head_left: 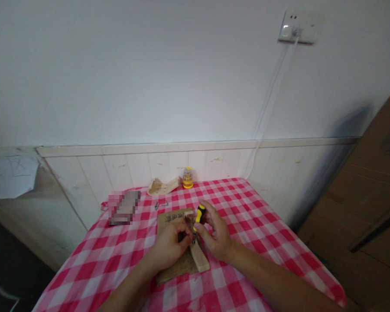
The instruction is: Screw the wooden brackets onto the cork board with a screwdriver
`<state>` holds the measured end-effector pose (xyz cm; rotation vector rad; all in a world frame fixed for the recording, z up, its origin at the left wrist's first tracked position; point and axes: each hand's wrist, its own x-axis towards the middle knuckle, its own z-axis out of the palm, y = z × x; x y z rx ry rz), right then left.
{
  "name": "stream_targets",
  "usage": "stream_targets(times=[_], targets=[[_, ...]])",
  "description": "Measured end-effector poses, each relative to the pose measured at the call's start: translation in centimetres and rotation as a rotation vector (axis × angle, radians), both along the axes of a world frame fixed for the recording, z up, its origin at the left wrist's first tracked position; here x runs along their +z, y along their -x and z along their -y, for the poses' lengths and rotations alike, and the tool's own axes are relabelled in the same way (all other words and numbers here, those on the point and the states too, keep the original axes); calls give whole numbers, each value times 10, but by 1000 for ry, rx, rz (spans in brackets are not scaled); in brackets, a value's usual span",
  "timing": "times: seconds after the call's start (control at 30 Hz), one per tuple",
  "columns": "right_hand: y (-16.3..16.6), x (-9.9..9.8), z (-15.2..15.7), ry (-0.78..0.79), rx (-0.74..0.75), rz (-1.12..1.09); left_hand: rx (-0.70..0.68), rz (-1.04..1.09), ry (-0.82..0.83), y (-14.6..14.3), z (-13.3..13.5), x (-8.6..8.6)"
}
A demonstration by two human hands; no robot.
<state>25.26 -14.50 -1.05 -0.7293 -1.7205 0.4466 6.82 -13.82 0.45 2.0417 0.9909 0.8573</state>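
Observation:
My right hand (216,234) is closed around the yellow and black handle of a screwdriver (199,213), which points down at a pale wooden piece (199,258). At its tip, the thumb and fingers of my left hand (172,242) are pinched together. Something small and dark shows by those fingertips, too small to name. Beneath both hands the wooden piece lies across a brown board (178,271) with dark writing near its far edge. My left hand covers part of the board and of the wood.
A red and white checked cloth (247,277) covers the table. Toward the wall stand a curved wooden part (162,187) and a yellow-capped container (187,178). Small metal pieces (161,203) lie nearby, with a blurred-out flat object (125,208) at left. Cardboard (354,208) leans at right.

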Motion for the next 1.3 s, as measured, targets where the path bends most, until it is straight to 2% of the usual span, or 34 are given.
stream_targets(times=[0.3, 0.6, 1.1, 1.3], targets=[[1, 18, 9, -16, 156, 29, 4, 1, -13, -1, 1, 3], [4, 13, 7, -52, -14, 30, -11, -6, -1, -2, 3, 8], [7, 8, 3, 17, -66, -12, -47, 24, 22, -2, 3, 9], [4, 8, 2, -41, -49, 6, -13, -7, 14, -1, 2, 6]])
